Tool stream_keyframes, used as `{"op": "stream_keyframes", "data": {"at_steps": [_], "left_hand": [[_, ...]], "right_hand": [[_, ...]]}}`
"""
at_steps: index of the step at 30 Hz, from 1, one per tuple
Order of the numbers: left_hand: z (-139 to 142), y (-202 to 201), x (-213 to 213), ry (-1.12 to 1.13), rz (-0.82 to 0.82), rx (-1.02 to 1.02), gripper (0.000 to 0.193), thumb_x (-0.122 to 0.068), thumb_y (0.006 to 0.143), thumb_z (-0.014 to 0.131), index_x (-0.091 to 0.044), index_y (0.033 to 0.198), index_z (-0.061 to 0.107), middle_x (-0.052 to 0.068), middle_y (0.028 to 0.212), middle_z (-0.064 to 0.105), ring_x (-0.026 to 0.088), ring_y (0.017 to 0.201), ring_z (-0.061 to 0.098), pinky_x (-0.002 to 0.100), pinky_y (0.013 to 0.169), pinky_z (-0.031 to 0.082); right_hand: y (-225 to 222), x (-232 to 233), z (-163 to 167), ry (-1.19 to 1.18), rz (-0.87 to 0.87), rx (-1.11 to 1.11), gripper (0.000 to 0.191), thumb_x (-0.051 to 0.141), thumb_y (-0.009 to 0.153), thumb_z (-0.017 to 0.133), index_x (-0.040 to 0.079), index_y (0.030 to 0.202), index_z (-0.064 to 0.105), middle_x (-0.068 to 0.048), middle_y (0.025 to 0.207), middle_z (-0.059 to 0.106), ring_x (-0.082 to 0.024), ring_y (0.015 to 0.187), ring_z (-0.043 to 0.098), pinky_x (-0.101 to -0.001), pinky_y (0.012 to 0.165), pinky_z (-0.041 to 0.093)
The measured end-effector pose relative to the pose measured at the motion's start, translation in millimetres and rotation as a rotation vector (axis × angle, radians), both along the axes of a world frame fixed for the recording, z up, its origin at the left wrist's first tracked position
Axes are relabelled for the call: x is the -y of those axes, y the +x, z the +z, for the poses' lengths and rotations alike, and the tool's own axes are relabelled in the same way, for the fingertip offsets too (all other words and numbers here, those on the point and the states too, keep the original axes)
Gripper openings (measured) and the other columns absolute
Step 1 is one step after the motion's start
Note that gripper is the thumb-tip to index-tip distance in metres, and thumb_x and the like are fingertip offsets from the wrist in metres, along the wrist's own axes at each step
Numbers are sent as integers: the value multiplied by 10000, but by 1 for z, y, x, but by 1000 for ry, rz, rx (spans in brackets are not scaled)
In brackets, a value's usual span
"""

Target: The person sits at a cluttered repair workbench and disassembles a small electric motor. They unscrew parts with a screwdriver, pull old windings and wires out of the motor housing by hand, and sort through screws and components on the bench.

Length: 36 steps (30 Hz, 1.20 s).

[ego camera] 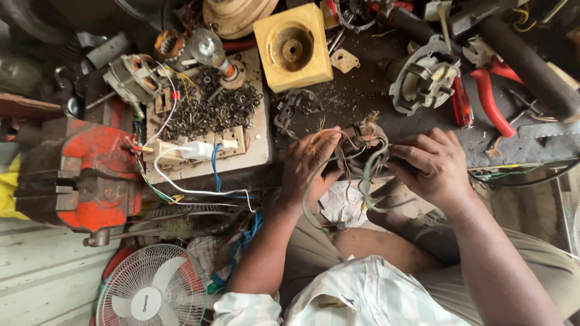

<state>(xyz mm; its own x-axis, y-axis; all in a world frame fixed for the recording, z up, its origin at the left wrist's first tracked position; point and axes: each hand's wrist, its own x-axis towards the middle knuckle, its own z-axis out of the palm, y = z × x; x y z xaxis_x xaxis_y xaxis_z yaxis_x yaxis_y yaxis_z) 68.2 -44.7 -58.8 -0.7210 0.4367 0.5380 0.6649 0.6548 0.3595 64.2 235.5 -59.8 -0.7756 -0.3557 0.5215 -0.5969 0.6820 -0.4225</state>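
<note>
At the counter (362, 96) edge, a small wire-wound motor (361, 148) is gripped by left hand (311, 164) and right hand (432, 166), fingers curled around it.

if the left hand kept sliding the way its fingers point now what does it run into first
The left hand points rightward into the small wire-wound motor core with green leads it already touches; beyond that lies the right hand. Depth is hard to judge from above.
</note>
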Motion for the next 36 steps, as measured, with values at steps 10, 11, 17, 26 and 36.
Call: {"op": "stream_keyframes", "data": {"at_steps": [10, 11, 17, 26, 36], "left_hand": [[7, 0, -4, -84, 83, 60, 897, -401, 785, 867, -43, 1510, 479, 115, 1453, 592, 322, 1352, 530, 480, 1113, 393], [7, 0, -4, -86, 79, 50, 901, -449, 785, 855, -39, 1498, 486, 123, 1430, 598, 324, 1350, 520, 489, 1114, 382], [6, 1, -5, -121, 100, 67, 907, -575, 797, 803, -30, 1460, 510, 181, 1396, 601, 344, 1369, 486, 504, 1139, 360], [11, 1, -7, -119, 104, 103, 912, -559, 806, 812, 14, 1448, 510, 192, 1408, 601, 358, 1394, 459, 515, 1150, 359], [13, 3, -5, -82, 96, 84, 895, -520, 794, 834, 16, 1440, 523, 212, 1414, 583, 374, 1397, 462, 518, 1168, 358]], "right_hand": [[-5, -16, 3, 26, 139, 55, 530, 204, 655, 804, 139, 1176, 736, -43, 1109, 706, -286, 944, 619, -417, 817, 458], [-6, -17, 3, 10, 162, 59, 529, 207, 652, 797, 132, 1171, 727, -53, 1111, 700, -292, 948, 618, -420, 823, 459], [-3, -14, 3, 0, 106, 103, 394, 263, 779, 819, 179, 1158, 752, -22, 1054, 709, -281, 932, 616, -411, 806, 454], [0, -8, 11, 18, 58, 70, 400, 262, 780, 811, 178, 1165, 745, -20, 1087, 709, -280, 942, 609, -414, 832, 462], [-1, -3, 8, 62, 25, 49, 419, 298, 767, 836, 157, 1154, 754, -30, 967, 687, -280, 885, 593, -415, 793, 460]]}}
